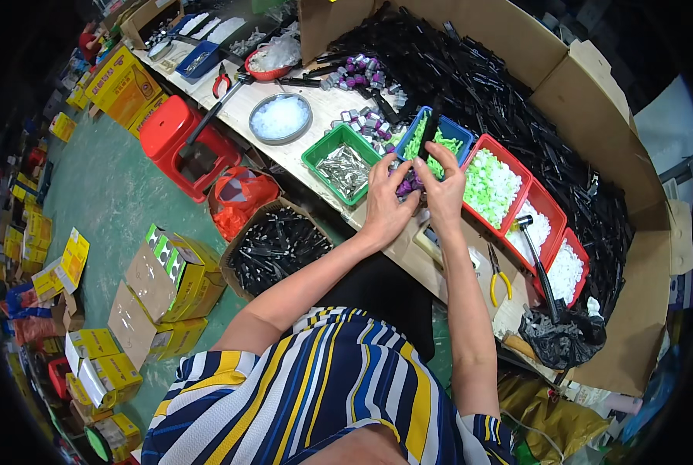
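My right hand [445, 190] is closed, thumb and fingers pinching the lower end of a long black plastic piece [431, 128] that points away from me. Close against it, my left hand [389, 201] has its fingers curled in toward the same end; what they grip is hidden. Purple parts [408, 183] show between the two hands. Beyond my fingers sits a blue tray [461, 132] of bright green pieces. A green tray [309, 160] of small metal parts stands left of my left hand.
Red trays [526, 186] with green and white pieces line the right. A hammer [538, 256] and yellow-handled pliers [501, 285] lie nearby. Black parts [470, 77] heap behind cardboard walls. A round dish [280, 118], red stool [177, 139] and box of black parts [280, 248] are leftward.
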`<state>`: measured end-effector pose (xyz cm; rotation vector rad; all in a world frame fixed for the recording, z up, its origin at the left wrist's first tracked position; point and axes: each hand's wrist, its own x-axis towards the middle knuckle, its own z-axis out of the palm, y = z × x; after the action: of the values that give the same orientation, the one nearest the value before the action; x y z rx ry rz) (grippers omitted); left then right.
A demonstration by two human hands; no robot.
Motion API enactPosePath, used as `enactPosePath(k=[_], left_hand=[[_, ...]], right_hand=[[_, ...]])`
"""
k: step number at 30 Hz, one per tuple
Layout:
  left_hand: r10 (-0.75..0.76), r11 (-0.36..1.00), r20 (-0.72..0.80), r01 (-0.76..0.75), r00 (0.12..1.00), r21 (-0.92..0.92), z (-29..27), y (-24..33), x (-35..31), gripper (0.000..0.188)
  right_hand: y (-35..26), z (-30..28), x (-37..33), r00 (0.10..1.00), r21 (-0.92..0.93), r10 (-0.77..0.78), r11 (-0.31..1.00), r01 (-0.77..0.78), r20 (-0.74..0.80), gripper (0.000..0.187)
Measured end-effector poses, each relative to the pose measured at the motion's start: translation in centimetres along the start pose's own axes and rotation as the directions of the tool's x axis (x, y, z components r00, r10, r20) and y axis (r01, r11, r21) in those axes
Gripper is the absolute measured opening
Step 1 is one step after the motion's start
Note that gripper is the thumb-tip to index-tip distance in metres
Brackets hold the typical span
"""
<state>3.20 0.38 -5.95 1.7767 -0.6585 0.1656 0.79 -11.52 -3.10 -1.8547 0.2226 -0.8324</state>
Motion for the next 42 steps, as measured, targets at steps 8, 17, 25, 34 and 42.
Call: enactPosePath(k=[8,17,25,34,42], left_hand=[[0.154,0.963,0.128,-0.178,0.980,0.202,-2.3,-0.2,-0.6,0.068],[0.058,0.986,0.253,-0.095,0.966,0.137,-7.0,1.9,2.5,0.056],[-0.143,0.974,0.124,0.117,0.982,0.196,-11.5,-7.0,18.2,0.053],[-0.423,0.883,0.128,0.376,0.897,0.280,-8.9,-15.6,25.5,0.075],[-0.483,0.821,0.192,0.366,0.854,0.438,-7.8,-17.1,29.0,0.088]], right_hand=[[-2.1,-3.4,2.7,0.909,0.305,0.410,0.859,-0.410,0.067,0.034],[-0.8,-2.5,15.6,0.977,-0.045,0.201,0.979,-0.198,0.072,0.044],[2.7,5.7,19.1,0.926,-0.614,0.112,0.775,0.146,0.362,0.040],[4.6,8.0,20.2,0.812,-0.707,0.238,0.652,0.273,0.533,0.036],[2.7,2.3,23.9,0.947,-0.849,-0.066,0.427,0.311,0.314,0.054]])
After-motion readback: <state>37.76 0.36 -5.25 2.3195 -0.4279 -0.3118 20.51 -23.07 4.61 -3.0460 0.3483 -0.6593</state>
